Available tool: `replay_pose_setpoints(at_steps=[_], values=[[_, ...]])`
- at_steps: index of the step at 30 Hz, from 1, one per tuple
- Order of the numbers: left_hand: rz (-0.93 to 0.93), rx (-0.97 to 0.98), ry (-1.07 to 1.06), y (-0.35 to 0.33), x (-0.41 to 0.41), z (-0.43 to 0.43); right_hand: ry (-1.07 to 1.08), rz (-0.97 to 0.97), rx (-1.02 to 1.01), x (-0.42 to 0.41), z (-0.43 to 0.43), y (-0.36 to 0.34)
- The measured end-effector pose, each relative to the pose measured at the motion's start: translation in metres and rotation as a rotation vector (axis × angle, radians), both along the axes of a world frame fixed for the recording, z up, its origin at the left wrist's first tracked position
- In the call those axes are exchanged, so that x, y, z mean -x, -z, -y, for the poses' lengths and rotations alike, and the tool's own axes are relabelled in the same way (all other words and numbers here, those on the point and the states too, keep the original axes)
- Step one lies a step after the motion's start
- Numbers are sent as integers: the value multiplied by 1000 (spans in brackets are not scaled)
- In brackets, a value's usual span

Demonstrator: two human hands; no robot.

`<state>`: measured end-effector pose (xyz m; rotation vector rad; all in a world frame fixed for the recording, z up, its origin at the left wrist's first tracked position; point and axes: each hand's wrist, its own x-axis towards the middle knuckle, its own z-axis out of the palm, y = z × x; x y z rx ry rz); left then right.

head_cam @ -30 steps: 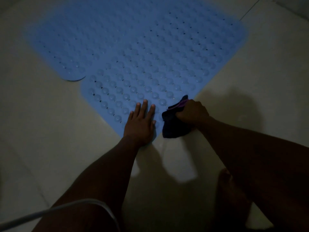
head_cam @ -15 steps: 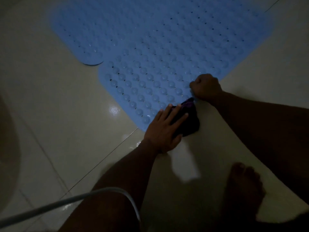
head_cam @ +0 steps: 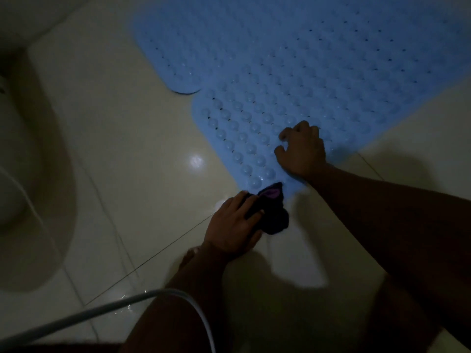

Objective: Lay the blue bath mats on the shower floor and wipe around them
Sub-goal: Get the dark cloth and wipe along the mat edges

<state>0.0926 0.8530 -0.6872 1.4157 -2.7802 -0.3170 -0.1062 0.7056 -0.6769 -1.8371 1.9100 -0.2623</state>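
1. Blue bath mats [head_cam: 318,72] lie flat on the tiled floor [head_cam: 127,149], edges meeting;
2. Left hand [head_cam: 235,221] presses dark cloth [head_cam: 274,215] with flat fingers, beside the mat corner;
3. Right hand [head_cam: 303,151] rests on the mat, fingers curled, seemingly empty (dim light).

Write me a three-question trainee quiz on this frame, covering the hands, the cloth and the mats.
1. Which hand presses on the dark cloth? A) left hand B) right hand C) both
2. True or false: the right hand touches no part of the near blue mat.
3. Fill in: the dark cloth lies at that mat's rounded ____.
Key: 1 A; 2 false, the right hand rests on the near blue mat; 3 corner.
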Motion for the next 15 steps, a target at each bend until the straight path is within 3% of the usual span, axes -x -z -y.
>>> replay_pose_setpoints(at_steps=[6,15], values=[[33,40,-278,-4,-34,-7,-154,-6,-39,-42,1,2],[144,50,-648,2,-62,57,-130,-73,-106,-77,36,3]])
